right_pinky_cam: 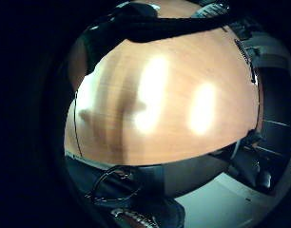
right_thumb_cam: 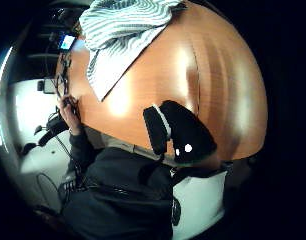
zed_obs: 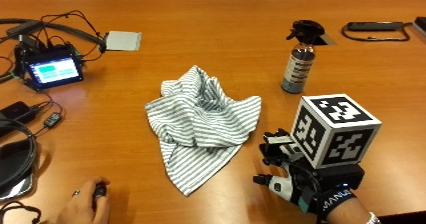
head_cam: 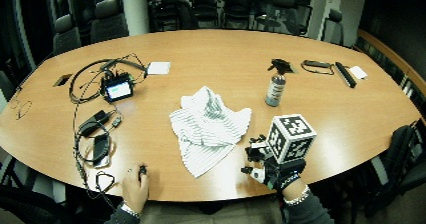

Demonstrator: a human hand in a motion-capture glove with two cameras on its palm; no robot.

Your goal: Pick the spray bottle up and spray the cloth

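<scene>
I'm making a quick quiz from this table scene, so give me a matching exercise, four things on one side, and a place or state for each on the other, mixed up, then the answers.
1. spray bottle
2. cloth
3. gloved right hand
4. bare hand

A. crumpled at mid-table
B. at the near edge, touching a small black thing
C. upright beyond the gloved hand
D. above the table near the cloth, holding nothing

Pairs: 1-C, 2-A, 3-D, 4-B

On the wooden worktop point(zed_obs: 219, 24) we see a small lit screen point(zed_obs: 52, 70) with tangled cables point(zed_obs: 53, 26) at upper left, a white card point(zed_obs: 123, 40) beside it, and a black strap point(zed_obs: 375, 30) at upper right.
</scene>
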